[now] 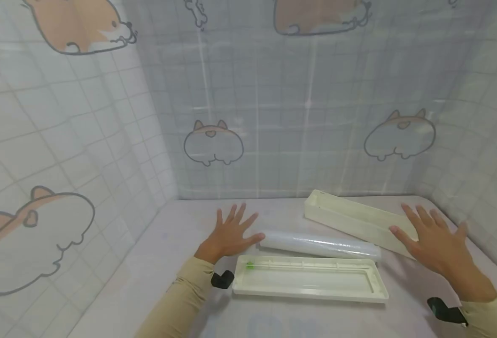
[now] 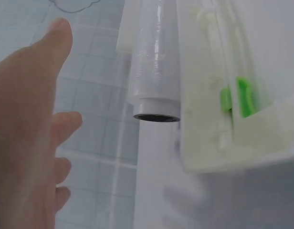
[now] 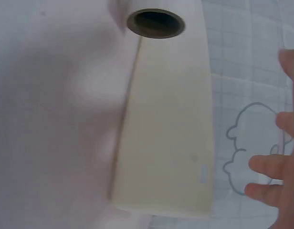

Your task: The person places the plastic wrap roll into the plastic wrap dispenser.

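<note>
Roll [image 1: 318, 245] lying between lid [image 1: 309, 281] and box [image 1: 342, 223].
Left hand [image 1: 231, 237] and right hand [image 1: 440, 246] splayed wide, holding nothing; stray nudge could set roll turning.

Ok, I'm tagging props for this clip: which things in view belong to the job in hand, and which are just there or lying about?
Likely the job, being nearest the hands:
- roll of film
- long open box
- shallow tray with green piece

Just surroundings or worn:
- patterned sheeting
- table
- black wrist pieces
</note>
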### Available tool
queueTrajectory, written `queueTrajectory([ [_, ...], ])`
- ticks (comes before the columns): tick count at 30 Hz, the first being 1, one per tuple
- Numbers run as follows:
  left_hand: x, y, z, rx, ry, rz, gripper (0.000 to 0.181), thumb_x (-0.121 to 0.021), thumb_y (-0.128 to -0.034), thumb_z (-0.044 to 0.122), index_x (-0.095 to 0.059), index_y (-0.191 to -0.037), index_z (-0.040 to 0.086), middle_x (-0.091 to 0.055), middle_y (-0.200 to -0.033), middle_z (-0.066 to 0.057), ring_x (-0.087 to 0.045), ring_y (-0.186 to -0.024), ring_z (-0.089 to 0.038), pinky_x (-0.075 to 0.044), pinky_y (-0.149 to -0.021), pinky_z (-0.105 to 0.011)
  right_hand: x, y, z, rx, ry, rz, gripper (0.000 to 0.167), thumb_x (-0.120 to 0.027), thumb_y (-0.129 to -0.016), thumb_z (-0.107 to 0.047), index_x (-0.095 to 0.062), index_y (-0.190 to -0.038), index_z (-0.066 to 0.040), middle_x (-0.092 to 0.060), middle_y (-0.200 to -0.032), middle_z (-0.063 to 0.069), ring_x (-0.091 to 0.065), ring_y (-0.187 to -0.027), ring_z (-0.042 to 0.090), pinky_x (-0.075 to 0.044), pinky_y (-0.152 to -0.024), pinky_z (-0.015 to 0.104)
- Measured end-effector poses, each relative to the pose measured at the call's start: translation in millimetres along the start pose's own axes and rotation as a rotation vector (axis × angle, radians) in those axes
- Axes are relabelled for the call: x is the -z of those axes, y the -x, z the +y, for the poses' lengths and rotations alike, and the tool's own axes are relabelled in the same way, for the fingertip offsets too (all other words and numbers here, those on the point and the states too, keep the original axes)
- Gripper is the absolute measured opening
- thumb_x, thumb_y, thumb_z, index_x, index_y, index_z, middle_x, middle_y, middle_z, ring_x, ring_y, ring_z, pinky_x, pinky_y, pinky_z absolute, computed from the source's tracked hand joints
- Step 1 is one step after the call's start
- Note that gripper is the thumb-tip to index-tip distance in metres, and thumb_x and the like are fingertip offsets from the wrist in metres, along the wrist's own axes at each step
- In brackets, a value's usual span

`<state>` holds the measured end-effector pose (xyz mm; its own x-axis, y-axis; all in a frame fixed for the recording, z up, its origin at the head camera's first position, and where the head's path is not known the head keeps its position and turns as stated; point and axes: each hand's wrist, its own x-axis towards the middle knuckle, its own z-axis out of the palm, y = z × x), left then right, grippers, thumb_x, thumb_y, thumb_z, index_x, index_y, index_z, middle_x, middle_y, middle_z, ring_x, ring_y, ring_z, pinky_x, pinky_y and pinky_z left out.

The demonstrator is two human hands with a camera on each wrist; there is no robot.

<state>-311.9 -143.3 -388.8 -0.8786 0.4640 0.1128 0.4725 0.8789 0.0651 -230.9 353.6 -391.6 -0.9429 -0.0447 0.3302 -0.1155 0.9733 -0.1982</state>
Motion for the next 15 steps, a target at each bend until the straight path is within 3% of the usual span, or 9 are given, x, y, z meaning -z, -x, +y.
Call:
queueTrajectory([
  [3, -0.4, 0.1, 1.6, 0.002, 0.090, -0.019, 0.079, -0.033, -0.0967, 0.073, -0.035, -0.158, 0.023, -0.016, -0.165, -0.015, -0.011, -0.151, -0.040, -0.001, -0.115, -0.069, -4, 3.7, 0, 0.000, -0.042, 0.106, 0.073, -0.047, -0.103, -0.051, -0.025, -0.158, -0.009, -0.038, -0.146, 0.036, -0.033, -0.129, 0.059, 0.006, -0.097, 0.086],
  [6, -1.8, 0.6, 2.6, -0.007, 0.141, -0.020, 0.077, -0.036, -0.0976, 0.070, -0.041, -0.155, 0.019, -0.025, -0.163, -0.014, -0.019, -0.150, -0.037, -0.010, -0.117, -0.064, -9, 6.5, 2, -0.012, -0.068, 0.201, 0.063, -0.051, -0.102, -0.043, -0.043, -0.147, 0.000, -0.049, -0.137, 0.036, -0.043, -0.120, 0.059, -0.013, -0.100, 0.082],
  [10, -3.8, -1.1, 4.7, -0.078, 0.184, 0.026, 0.066, -0.046, -0.1005, 0.059, -0.052, -0.147, 0.013, -0.040, -0.156, -0.014, -0.032, -0.145, -0.035, -0.023, -0.117, -0.057, -16, 11.7, 7, -0.047, -0.082, 0.287, 0.048, -0.057, -0.099, -0.033, -0.059, -0.127, 0.005, -0.057, -0.127, 0.035, -0.051, -0.111, 0.058, -0.037, -0.085, 0.074],
  [15, -5.1, -8.7, 10.3, -0.167, 0.218, 0.090, 0.051, -0.053, -0.1025, 0.045, -0.061, -0.138, 0.009, -0.052, -0.147, -0.015, -0.044, -0.138, -0.032, -0.033, -0.114, -0.050, -21, 16.8, 13, -0.088, -0.109, 0.368, 0.037, -0.058, -0.094, -0.022, -0.064, -0.117, 0.007, -0.061, -0.121, 0.034, -0.054, -0.107, 0.056, -0.041, -0.082, 0.070],
])
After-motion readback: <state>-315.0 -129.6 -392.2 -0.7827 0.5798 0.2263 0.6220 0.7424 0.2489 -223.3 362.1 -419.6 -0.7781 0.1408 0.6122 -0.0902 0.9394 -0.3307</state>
